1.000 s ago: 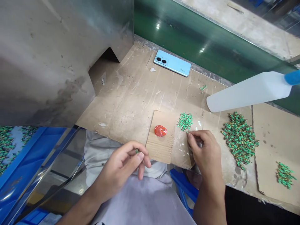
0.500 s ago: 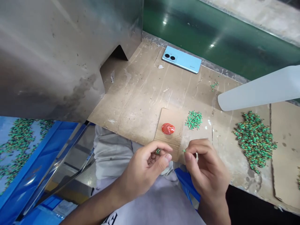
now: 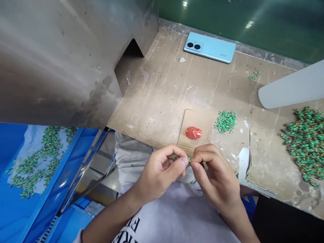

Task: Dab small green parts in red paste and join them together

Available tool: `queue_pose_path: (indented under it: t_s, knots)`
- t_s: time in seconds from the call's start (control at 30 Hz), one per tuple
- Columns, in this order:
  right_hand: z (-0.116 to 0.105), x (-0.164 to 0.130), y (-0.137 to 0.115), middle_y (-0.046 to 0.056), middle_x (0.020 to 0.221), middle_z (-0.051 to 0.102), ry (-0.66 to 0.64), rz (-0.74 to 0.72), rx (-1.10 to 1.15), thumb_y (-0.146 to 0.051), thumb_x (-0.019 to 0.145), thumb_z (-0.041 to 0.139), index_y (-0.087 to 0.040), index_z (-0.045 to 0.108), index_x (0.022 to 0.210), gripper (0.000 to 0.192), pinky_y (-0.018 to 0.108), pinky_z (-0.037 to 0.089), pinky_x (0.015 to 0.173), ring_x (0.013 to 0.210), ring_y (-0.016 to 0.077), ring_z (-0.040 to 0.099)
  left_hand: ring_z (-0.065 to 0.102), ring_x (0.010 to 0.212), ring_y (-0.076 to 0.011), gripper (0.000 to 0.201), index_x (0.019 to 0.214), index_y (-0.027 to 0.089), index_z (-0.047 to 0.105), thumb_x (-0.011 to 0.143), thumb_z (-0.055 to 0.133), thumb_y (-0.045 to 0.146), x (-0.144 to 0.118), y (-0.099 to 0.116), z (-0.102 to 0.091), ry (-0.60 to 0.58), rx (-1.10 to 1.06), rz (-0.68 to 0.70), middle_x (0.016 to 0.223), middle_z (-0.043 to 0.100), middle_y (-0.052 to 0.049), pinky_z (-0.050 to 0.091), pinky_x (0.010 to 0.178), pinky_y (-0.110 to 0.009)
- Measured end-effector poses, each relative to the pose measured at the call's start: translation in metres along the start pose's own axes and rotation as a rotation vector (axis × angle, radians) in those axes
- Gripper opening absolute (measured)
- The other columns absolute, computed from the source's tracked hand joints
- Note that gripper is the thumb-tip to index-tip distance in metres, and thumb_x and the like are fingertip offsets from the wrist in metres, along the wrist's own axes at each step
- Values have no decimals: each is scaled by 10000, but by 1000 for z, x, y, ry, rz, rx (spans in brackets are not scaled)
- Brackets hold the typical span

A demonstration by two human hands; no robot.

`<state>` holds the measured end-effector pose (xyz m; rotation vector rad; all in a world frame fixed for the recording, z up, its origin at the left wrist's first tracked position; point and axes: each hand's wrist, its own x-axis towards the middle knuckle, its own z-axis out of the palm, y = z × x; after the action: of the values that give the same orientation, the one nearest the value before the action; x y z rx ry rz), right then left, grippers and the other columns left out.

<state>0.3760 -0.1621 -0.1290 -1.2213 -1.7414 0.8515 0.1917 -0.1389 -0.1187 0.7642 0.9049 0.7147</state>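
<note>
Both hands meet fingertip to fingertip before me: left hand (image 3: 162,168) pinches a green part (image 3: 174,157), right hand (image 3: 215,175) pinches another (image 3: 189,159) just right of it, nearly touching.

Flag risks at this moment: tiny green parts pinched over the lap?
1. Both hands, left hand and right hand, pinch tiny green parts past the table edge; a slip likely drops one onto the lap.
2. The phone lies near stray parts; scratches are possible.
</note>
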Motion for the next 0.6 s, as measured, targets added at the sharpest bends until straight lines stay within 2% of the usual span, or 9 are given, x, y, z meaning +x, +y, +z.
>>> queue_pose_path:
  t_s: [0.2, 0.33, 0.47, 0.6]
  knots:
    - [0, 1, -1, -3, 930, 547, -41, 23, 12, -124, 1070, 572, -229, 574, 1037, 111, 245, 488, 664, 801, 128, 557, 402, 587, -94, 268, 870, 175, 605, 1022, 679, 383, -1, 1, -5, -68, -60, -84, 656, 503, 46, 322, 541, -225]
    - [-2, 2, -3, -11, 921, 542, -45, 11, 1, -121, 1061, 584, -226, 572, 1023, 112, 236, 494, 671, 790, 119, 553, 346, 581, -100, 264, 879, 183, 596, 1010, 677, 397, -2, 6, -3, -56, 34, -73, 660, 438, 57, 272, 521, -247]
    - [-2, 4, -4, -13, 921, 555, -45, -23, -40, -112, 1037, 613, -219, 573, 1005, 119, 226, 505, 683, 802, 111, 583, 394, 623, -110, 242, 860, 184, 597, 1027, 647, 351, -3, 6, -3, 11, 181, -2, 707, 462, 42, 321, 561, -252]
    - [0, 7, -4, -16, 898, 574, -44, -107, -102, -100, 1030, 610, -218, 566, 993, 131, 218, 521, 679, 789, 108, 611, 362, 613, -109, 259, 819, 185, 579, 1023, 636, 334, -1, 3, -8, -27, 160, -21, 689, 442, 47, 288, 558, -262]
